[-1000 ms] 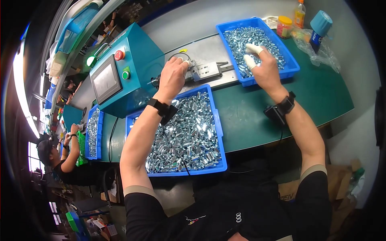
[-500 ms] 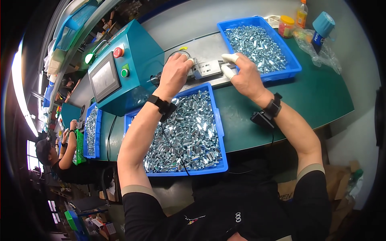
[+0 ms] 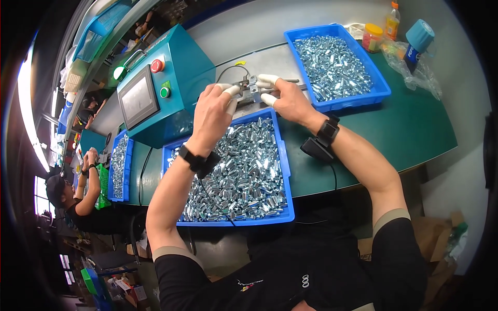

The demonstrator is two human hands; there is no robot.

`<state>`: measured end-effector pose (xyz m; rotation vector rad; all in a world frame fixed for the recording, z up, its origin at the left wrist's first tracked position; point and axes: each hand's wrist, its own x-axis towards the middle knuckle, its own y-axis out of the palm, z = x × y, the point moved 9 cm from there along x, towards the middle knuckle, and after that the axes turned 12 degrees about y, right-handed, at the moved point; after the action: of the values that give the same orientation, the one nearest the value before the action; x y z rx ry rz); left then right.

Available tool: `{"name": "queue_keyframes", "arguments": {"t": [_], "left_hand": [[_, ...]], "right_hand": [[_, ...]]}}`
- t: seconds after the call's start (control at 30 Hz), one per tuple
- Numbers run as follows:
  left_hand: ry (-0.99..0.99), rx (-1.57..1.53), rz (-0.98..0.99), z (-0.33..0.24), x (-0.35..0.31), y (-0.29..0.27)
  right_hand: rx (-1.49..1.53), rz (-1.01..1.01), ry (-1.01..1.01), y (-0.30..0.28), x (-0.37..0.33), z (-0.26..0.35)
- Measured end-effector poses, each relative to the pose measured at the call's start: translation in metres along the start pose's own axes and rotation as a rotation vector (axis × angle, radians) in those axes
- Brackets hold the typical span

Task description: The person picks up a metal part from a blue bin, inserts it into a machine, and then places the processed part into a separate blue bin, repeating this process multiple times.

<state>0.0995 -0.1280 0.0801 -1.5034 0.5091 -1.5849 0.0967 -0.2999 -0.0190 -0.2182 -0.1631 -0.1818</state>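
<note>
My left hand (image 3: 213, 111) is at the left of a metal fixture (image 3: 254, 89), its fingers curled in and the thumb near the index finger. White finger cots cover several fingertips. Whatever lies between those tips is too small to make out. On the fixture's right side, my right hand (image 3: 291, 103) has its thumb and index finger, both in white cots, closing on the upright metal block there. Below the hands sits a blue tray (image 3: 285, 171) heaped with shiny small metal cylinders (image 3: 244, 171). A second blue tray (image 3: 381, 92) of similar parts stands beyond my right hand.
A teal machine (image 3: 181, 78) with a screen (image 3: 138, 103), a red button (image 3: 157, 66) and a green button (image 3: 165, 92) stands at left. A jar (image 3: 371, 39), a bottle (image 3: 392, 22) and a blue cup (image 3: 419, 35) are at the far right. A co-worker (image 3: 78, 199) sits far left.
Both hands have moved: my right hand shifted left toward the fixture, and my left hand drew back a little toward me and left. The flat plate seen between them is no longer visible.
</note>
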Motion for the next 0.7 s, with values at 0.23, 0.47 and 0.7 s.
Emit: {"name": "queue_keyframes", "arguments": {"t": [0.23, 0.47, 0.7], "left_hand": [[-0.154, -0.122, 0.086, -0.019, -0.063, -0.029], [-0.217, -0.171, 0.104, -0.027, -0.082, -0.039], [-0.225, -0.236, 0.134, -0.032, -0.083, -0.025]], "right_hand": [[0.034, 0.037, 0.006, 0.007, 0.011, 0.0], [-0.086, 0.0, -0.055, 0.014, 0.015, 0.007], [-0.125, -0.171, -0.231, 0.021, 0.001, -0.001]]}}
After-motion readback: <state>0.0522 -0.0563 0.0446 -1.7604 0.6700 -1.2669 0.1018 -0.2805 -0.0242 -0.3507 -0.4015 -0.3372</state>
